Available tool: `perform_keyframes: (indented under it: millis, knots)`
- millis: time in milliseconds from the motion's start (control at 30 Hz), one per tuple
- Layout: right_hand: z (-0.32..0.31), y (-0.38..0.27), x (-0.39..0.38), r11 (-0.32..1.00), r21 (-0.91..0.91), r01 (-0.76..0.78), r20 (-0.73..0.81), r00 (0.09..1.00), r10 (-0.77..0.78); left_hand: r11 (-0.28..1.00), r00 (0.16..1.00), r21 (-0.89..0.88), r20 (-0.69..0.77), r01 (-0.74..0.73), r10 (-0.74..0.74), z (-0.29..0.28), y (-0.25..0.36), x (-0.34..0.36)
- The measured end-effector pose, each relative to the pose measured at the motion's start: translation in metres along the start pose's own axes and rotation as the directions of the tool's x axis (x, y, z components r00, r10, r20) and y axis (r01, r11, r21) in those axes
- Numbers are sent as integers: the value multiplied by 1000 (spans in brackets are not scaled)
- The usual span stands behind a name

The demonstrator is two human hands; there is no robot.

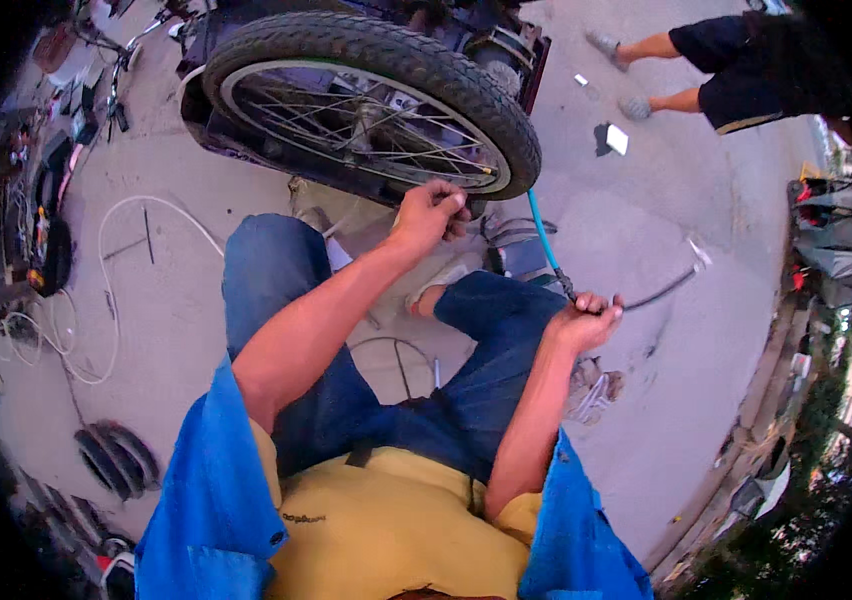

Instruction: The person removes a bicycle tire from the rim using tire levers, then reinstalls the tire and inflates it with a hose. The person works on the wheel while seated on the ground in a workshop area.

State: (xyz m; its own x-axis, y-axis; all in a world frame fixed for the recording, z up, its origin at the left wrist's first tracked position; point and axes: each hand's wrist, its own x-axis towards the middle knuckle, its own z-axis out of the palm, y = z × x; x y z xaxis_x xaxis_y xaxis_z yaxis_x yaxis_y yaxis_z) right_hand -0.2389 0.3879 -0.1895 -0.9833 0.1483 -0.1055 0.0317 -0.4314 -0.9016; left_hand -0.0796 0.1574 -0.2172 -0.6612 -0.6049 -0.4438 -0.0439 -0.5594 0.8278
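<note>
A spoked wheel with a black tyre (386,50) stands in front of me, mounted on a dark vehicle frame. My left hand (431,214) is closed, fingers curled together, just below the wheel's near rim (491,182); whatever it may hold is hidden. To the right, my right hand (588,322) is closed around a thin hose. The hose has a teal length (543,230) running up to the tyre's right edge, a dark joint beside my fingers, and a black length (661,292) reaching out to the right. Where the teal end goes behind the tyre cannot be seen.
A white hose (104,235) loops over the ground at left, near stacked black tyres (116,460). Tools and parts lie at the far left. A crumpled rag (594,392) lies beside my right leg. Another person (736,75) stands at the upper right, near a white box (616,140).
</note>
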Motion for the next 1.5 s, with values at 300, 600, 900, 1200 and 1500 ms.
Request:
perform_keyframes:
  millis: [300, 600, 900, 1200, 1500]
  knots:
    - [102, -155, -29, 975, 22, 221, 386, 898, -212, 931, 978, 339, 198, -136, 71, -34, -19, -66]
    - [265, -210, -67, 953, 104, 284, 863, 450, -228, 653, 932, 668, 207, -357, 298, -94, 5, -137]
    - [489, -196, -196, 331, 461, 823, 663, -71, -746, 843, 941, 421, 99, -334, 324, -144, 11, -217]
    - [466, -258, -385, 739, 335, -585, 892, -55, -448, 903, 892, -10, -161, -430, 423, -176, 10, -230]
    - [360, -230, -360, 935, 341, -96, 934, -79, -348, 694, 758, -380, -533, -611, 376, -201, 7, -224]
